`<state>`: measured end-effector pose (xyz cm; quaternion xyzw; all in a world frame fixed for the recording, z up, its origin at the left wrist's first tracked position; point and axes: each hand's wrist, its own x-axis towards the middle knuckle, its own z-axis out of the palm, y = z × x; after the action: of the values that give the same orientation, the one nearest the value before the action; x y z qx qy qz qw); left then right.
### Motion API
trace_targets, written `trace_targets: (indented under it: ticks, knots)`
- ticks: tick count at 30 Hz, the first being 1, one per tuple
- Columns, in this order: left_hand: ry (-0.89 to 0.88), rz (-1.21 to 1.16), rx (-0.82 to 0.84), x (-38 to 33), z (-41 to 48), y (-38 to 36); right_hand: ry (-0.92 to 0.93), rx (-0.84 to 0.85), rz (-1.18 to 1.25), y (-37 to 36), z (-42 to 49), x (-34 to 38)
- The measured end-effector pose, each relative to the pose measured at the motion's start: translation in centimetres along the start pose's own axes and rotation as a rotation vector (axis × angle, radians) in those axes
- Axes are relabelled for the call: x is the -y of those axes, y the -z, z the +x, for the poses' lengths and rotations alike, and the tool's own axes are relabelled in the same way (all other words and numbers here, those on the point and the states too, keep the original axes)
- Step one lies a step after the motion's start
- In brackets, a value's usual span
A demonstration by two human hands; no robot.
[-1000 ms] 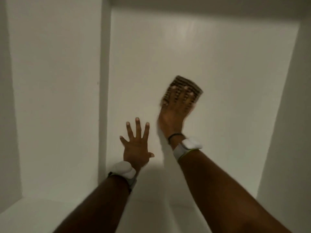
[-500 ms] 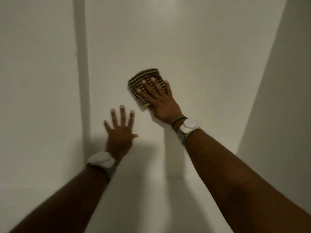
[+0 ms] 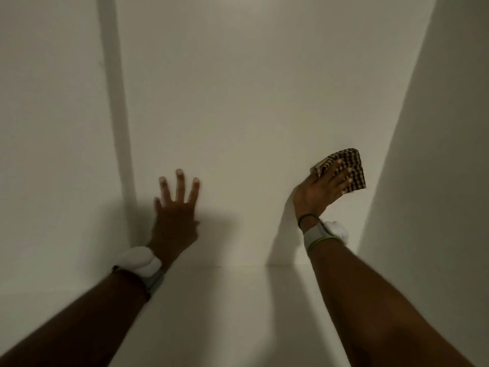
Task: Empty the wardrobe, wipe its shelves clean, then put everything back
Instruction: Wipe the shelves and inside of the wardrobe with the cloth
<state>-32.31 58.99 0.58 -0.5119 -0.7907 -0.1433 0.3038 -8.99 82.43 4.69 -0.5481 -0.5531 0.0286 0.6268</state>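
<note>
Sweeping from frame centre to centre right, pressing the checked cloth (image 3: 353, 168) against the wardrobe back panel (image 3: 251, 102) under the right hand (image 3: 320, 193), fingers spread flat on it. Bracing left of centre with the left hand (image 3: 176, 215), fingers splayed apart.

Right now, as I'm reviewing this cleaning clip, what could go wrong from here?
The brown checked cloth is only pressed flat by the right hand against the white back panel; it might slip and drop. The left hand, spread on that panel, could leave smudges. Dim light may hide missed patches.
</note>
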Motion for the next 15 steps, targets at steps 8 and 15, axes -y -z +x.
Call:
trace_targets:
  ticks: [8,15]
  knots:
    - [-0.162,0.082,-0.388,8.4,3.3,8.5,0.757,0.208,0.3,-5.1,-23.5,18.0]
    - [-0.086,0.367,-0.163,12.7,2.6,9.8,1.132,0.385,0.087,-6.7,-24.1,17.2]
